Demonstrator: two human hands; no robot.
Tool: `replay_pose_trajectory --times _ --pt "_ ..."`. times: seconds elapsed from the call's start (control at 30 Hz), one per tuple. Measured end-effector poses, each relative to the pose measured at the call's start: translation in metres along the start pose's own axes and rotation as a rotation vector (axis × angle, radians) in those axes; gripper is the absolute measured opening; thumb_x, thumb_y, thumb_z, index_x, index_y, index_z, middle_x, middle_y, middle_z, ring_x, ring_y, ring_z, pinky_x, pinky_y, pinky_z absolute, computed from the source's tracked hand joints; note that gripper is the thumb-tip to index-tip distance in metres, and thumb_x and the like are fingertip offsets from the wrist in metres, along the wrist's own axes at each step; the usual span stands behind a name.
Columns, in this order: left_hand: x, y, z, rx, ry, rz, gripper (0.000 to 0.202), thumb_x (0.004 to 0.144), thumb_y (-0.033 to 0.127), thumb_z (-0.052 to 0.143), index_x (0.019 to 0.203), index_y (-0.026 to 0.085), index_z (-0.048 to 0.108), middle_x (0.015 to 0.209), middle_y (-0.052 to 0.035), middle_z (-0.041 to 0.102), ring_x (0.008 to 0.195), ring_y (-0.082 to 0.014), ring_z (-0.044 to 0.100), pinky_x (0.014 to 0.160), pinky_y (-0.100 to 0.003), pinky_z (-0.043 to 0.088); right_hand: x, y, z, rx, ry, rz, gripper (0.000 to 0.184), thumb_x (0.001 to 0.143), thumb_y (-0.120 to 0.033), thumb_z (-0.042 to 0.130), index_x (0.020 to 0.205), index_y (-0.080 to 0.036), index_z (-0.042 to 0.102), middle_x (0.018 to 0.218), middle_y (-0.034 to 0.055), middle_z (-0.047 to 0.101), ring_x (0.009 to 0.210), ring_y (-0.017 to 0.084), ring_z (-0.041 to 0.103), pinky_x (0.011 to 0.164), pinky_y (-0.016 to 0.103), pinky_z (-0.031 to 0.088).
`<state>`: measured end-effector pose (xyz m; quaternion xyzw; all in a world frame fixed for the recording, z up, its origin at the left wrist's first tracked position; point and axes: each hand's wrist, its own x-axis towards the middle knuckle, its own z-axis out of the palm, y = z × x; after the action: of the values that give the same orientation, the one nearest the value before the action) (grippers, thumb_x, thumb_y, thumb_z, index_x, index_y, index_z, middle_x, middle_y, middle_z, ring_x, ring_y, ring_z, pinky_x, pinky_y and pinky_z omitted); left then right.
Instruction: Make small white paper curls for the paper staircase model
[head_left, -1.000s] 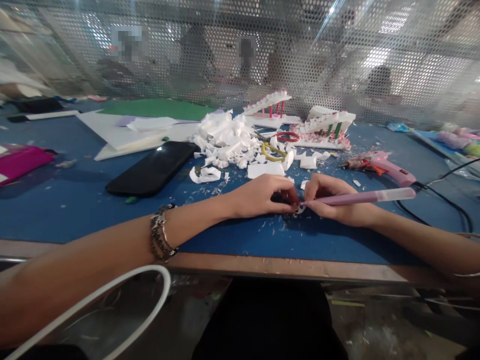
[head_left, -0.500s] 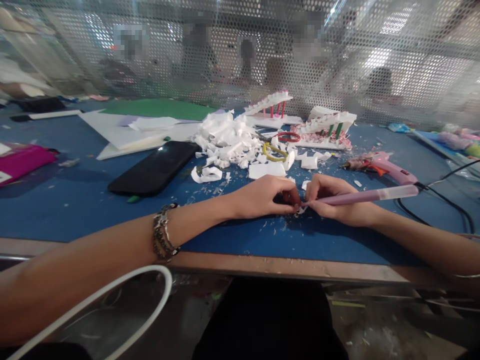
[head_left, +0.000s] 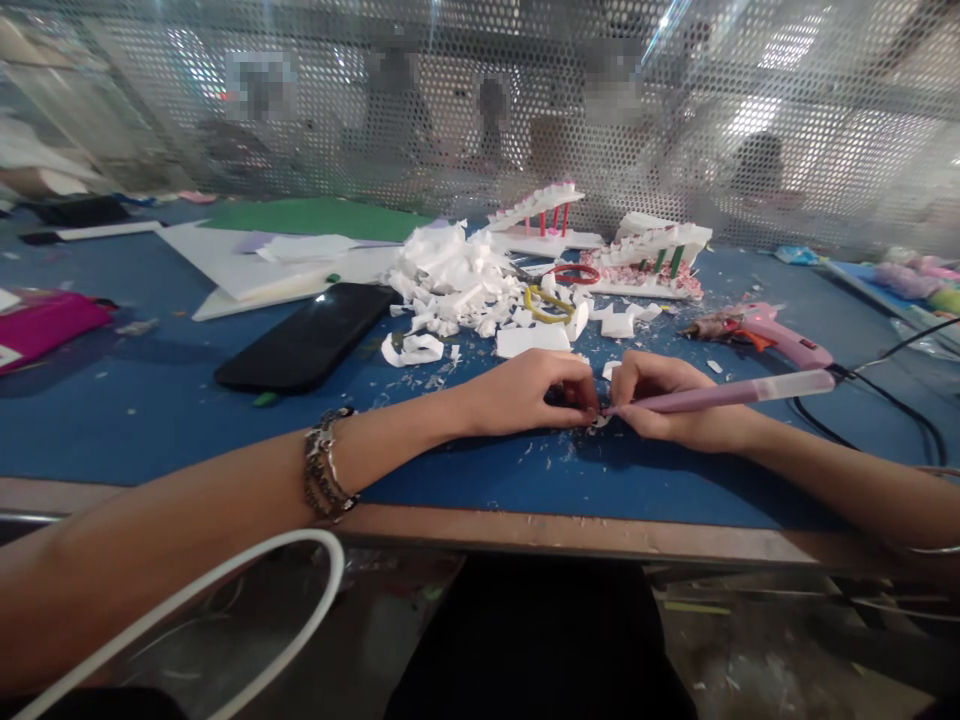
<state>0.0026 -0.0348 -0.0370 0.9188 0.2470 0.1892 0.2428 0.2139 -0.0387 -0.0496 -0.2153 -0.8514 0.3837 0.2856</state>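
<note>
My left hand (head_left: 529,390) rests on the blue table (head_left: 150,410), its fingers pinched round a small piece that I cannot make out. My right hand (head_left: 667,400) grips a pale purple pen-like tool (head_left: 735,392) whose tip meets the left fingertips. A small white foam scrap (head_left: 600,421) lies right under the tip. A beaded bracelet (head_left: 324,478) circles my left wrist.
A heap of white foam scraps (head_left: 457,275) lies behind my hands, with scissors (head_left: 559,285), a black phone (head_left: 307,335), white sheets (head_left: 247,265), two small foam stair models (head_left: 652,255) and a pink glue gun (head_left: 772,335). A perforated screen (head_left: 480,100) closes the back, people blurred behind it.
Barely anything differs: both hands stay together at the same spot, with only tiny shifts of the fingers and the tool tip.
</note>
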Motion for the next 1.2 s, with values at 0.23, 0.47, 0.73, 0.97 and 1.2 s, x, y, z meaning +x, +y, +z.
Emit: replay_pose_trajectory --times 0.23,0.47,0.73,0.97,1.2 --pt "-0.0002 0.0 -0.0002 -0.03 -0.004 -0.036 0.012 0.078 0.023 0.06 0.083 0.013 0.062 0.078 -0.0018 0.061 0.072 -0.0088 0.054 0.066 -0.019 0.042 0.0001 0.0004 -0.0007 -0.064 -0.018 -0.014 0.013 0.08 -0.023 0.056 0.074 -0.016 0.046 0.067 -0.0021 0.047 0.059 0.006 0.041 0.051 0.018 0.032" --pt "-0.0001 -0.0005 -0.0009 -0.034 -0.007 -0.028 0.011 0.077 0.022 0.06 0.083 0.012 0.063 0.079 -0.0016 0.062 0.072 -0.0081 0.055 0.067 -0.018 0.042 -0.0004 -0.0014 -0.0006 -0.053 -0.02 -0.033 0.014 0.08 -0.024 0.055 0.074 -0.016 0.046 0.067 -0.0021 0.047 0.059 0.006 0.041 0.052 0.018 0.032" --pt "0.0006 0.0002 -0.0021 -0.028 -0.02 0.014 0.01 0.078 0.02 0.059 0.084 0.013 0.063 0.079 -0.001 0.061 0.073 -0.0079 0.054 0.068 -0.017 0.042 -0.0003 -0.0008 -0.0009 -0.037 -0.023 -0.029 0.013 0.08 -0.024 0.055 0.075 -0.016 0.045 0.067 -0.0023 0.047 0.058 0.006 0.04 0.052 0.018 0.033" --pt "-0.0001 -0.0008 -0.0015 -0.013 -0.01 0.027 0.011 0.079 0.021 0.059 0.085 0.013 0.063 0.079 -0.0011 0.061 0.072 -0.0078 0.054 0.068 -0.017 0.042 -0.0007 -0.0035 -0.0008 -0.069 -0.024 -0.026 0.014 0.08 -0.023 0.055 0.073 -0.016 0.046 0.066 -0.0027 0.046 0.057 0.005 0.039 0.05 0.018 0.031" --pt "-0.0009 -0.0002 -0.0015 -0.007 -0.014 0.052 0.012 0.081 0.021 0.057 0.085 0.013 0.063 0.079 -0.0019 0.06 0.072 -0.0077 0.055 0.069 -0.017 0.043 -0.0006 -0.0033 -0.0011 -0.059 -0.019 -0.022 0.013 0.08 -0.021 0.055 0.074 -0.016 0.045 0.065 -0.0035 0.045 0.055 0.005 0.038 0.049 0.017 0.03"
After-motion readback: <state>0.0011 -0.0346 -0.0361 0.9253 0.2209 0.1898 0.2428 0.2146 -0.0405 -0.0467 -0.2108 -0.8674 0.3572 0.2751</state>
